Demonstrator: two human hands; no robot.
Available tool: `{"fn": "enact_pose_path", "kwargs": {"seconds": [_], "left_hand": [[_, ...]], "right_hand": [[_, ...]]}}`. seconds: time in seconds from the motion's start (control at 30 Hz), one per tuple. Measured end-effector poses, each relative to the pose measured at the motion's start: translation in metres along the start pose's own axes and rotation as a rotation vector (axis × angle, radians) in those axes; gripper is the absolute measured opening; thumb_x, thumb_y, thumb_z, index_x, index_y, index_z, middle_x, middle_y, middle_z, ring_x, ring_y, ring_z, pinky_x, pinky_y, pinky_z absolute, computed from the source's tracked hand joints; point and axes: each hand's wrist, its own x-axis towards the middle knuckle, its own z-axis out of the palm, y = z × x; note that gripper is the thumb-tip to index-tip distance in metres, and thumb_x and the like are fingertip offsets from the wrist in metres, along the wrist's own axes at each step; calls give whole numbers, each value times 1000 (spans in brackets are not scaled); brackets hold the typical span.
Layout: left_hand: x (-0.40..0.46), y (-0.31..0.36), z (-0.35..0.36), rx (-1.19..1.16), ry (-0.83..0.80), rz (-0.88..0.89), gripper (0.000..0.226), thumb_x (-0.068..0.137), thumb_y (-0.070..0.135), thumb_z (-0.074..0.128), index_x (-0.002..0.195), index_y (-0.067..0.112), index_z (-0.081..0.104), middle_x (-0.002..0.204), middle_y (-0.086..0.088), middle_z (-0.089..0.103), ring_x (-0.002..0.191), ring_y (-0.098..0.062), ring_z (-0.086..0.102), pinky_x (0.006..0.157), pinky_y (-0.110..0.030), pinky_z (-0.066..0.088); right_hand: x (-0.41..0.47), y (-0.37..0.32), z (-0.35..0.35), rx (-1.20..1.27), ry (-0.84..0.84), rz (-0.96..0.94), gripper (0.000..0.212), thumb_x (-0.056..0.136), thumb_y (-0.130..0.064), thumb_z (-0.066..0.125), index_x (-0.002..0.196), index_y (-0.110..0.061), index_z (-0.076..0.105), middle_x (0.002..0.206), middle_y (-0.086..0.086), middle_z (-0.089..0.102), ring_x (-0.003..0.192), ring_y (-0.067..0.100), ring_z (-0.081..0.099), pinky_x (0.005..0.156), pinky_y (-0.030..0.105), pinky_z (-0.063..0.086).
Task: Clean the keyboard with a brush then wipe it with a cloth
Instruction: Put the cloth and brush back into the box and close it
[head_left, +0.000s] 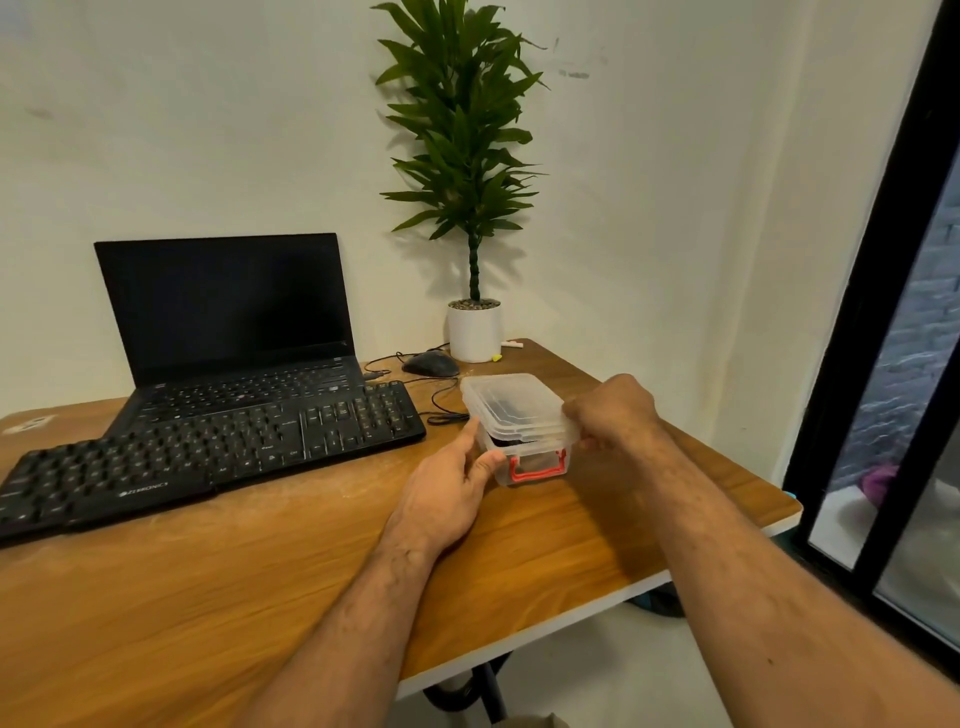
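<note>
Wooden table (260, 571) runs out to a white-edged right rim, with bare board in front of the black keyboard (208, 457), which lies at the left against an open laptop (228, 322). Right of it sits a clear plastic box (519, 431) with a red latch — both forearms reach to it. Left hand (452, 483) holds the box's near-left corner, thumb and forefinger spread; right hand (613, 410) curls round the lid's right edge.
</note>
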Motion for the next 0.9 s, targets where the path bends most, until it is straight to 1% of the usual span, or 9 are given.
{"fn": "enact_pose_path", "kwargs": {"seconds": [0.07, 0.17, 0.27, 0.37, 0.47, 0.57, 0.63, 0.73, 0.9], "left_hand": [[-1, 0, 0, 3, 13, 10, 64, 101, 53, 41, 158, 36, 17, 154, 2, 44, 140, -19, 41, 112, -36, 35], [-1, 3, -1, -24, 25, 14, 69, 101, 51, 44, 159, 34, 12, 154, 6, 44, 140, -16, 42, 113, -35, 34], [-3, 4, -1, -100, 26, 35, 80, 98, 47, 53, 159, 31, 3, 155, 12, 40, 140, -10, 41, 113, -31, 30], [-2, 2, 0, -92, 57, 78, 74, 94, 52, 56, 157, 34, 20, 154, 7, 42, 135, -10, 45, 107, -30, 37], [-1, 0, -1, -141, 107, 30, 69, 93, 56, 54, 153, 32, 33, 149, 5, 49, 130, -10, 48, 104, -31, 40], [3, 0, -1, -331, 155, 13, 52, 94, 51, 56, 141, 30, 53, 126, 16, 62, 112, -3, 56, 98, -28, 46], [10, 3, 0, -555, 135, -72, 39, 95, 47, 58, 128, 27, 64, 108, 9, 74, 92, -6, 67, 83, -28, 58], [24, 8, 1, -837, 92, -309, 20, 94, 33, 64, 105, 17, 70, 94, -8, 76, 68, -10, 64, 59, -19, 56], [48, 4, -3, -975, 19, -483, 23, 89, 18, 72, 108, 6, 67, 96, -11, 72, 71, -13, 64, 54, -21, 54]], "right_hand": [[0, 1, 0, 37, -22, -6, 22, 86, -27, 79, 92, -7, 71, 80, 7, 73, 59, 17, 71, 59, 33, 62], [-2, 1, -1, 38, -7, -14, 21, 85, -25, 80, 93, -7, 72, 83, 7, 72, 61, 18, 70, 53, 30, 58], [-2, 2, 1, -25, 44, -48, 19, 84, -24, 80, 92, -9, 73, 88, 7, 72, 70, 23, 71, 66, 37, 63], [-3, 2, 2, -44, 48, -64, 20, 84, -26, 80, 93, -10, 73, 89, 7, 72, 74, 23, 71, 65, 33, 60], [-7, 3, 2, 7, 1, -54, 25, 84, -34, 81, 91, -12, 71, 84, 4, 72, 60, 13, 66, 54, 28, 52], [-8, 5, 4, 52, -39, -65, 20, 85, -32, 79, 86, -15, 70, 85, 2, 70, 65, 12, 64, 66, 32, 58], [-8, 7, 5, 57, -62, -76, 17, 87, -31, 77, 87, -16, 69, 86, 1, 69, 69, 13, 65, 66, 31, 58], [-4, 9, 7, 74, -66, -80, 16, 88, -31, 77, 88, -16, 72, 84, 1, 71, 66, 13, 67, 59, 28, 55], [1, 19, 12, 326, -148, 14, 11, 90, -23, 75, 92, -13, 71, 87, 6, 75, 71, 22, 70, 63, 31, 58]]}}
